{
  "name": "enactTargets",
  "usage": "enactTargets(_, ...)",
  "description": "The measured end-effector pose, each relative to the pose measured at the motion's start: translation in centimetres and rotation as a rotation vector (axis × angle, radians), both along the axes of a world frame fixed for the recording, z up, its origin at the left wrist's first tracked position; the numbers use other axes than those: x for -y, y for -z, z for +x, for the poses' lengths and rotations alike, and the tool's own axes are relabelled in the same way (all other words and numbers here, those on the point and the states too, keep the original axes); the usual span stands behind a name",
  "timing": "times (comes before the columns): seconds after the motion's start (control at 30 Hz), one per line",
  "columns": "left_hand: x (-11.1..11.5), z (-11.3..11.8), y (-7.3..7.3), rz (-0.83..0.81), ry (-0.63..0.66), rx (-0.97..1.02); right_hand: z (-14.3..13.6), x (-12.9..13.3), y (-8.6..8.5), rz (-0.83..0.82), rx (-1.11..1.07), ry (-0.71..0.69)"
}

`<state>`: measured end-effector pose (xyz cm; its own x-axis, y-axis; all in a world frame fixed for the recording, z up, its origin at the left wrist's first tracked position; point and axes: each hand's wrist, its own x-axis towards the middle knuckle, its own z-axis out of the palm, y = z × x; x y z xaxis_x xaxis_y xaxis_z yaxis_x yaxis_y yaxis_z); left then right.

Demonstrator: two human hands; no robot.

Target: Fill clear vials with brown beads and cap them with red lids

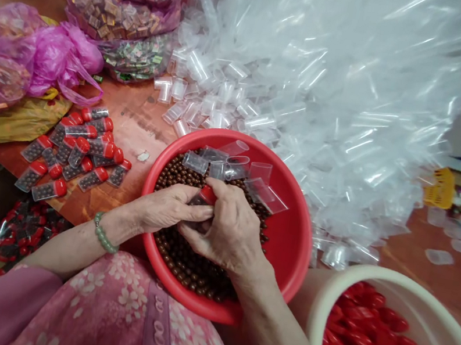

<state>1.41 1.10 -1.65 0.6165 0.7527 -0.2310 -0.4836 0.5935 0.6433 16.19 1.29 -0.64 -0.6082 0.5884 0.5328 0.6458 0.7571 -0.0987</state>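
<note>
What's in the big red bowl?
Brown balls and clear containers are inside. Whatever lies beneath them, or behind the left hand and right hand, is hidden.

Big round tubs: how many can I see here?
2. One red tub sits in the middle, holding brown balls; one cream tub, at the lower right, holds red plastic pieces. Others may be hidden.
</note>
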Motion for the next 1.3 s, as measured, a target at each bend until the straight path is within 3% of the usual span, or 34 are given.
enactTargets(0.27,-0.2,-0.1,-0.2,-0.04,-0.073,-0.031,0.3,-0.4,-0.3,-0.185,-0.036,-0.007)
enactTargets(0.53,-1.1,0.5,-0.6,-0.271,-0.038,-0.08,0.4,-0.8,0.4,-0.02,-0.078,-0.012)
enactTargets(0.67,-1.0,1.2,-0.8,-0.347,-0.218,-0.146,0.1,-1.1,0.9,0.045,-0.065,-0.044)
enactTargets(0.8,-0.7,1.5,-0.7,-0.298,-0.379,-0.294,-0.5,-1.1,1.1,0.085,-0.066,-0.056)
enactTargets(0.97,-0.7,1.3,-0.6,-0.262,-0.355,-0.293,-0.7,-1.1,1.2,0.105,-0.058,-0.048)
enactTargets(1.07,-0.8,0.9,-0.9,-0.277,-0.233,-0.214,0.2,-1.4,1.0,0.065,-0.111,-0.003)
enactTargets(1.13,-0.9,0.5,-1.1,-0.287,-0.159,-0.139,1.1,-1.5,0.7,0.058,-0.212,0.143)
enactTargets(1.2,-0.9,0.3,-1.1,-0.284,-0.18,-0.087,2.0,-1.5,0.5,0.095,-0.342,0.319)
enactTargets(1.23,-0.8,0.2,-1.0,-0.279,-0.213,-0.081,2.3,-1.4,0.6,0.111,-0.358,0.326)
enactTargets(1.3,-0.8,0.2,-0.8,-0.262,-0.288,-0.095,2.6,-1.2,0.7,0.093,-0.275,0.185)
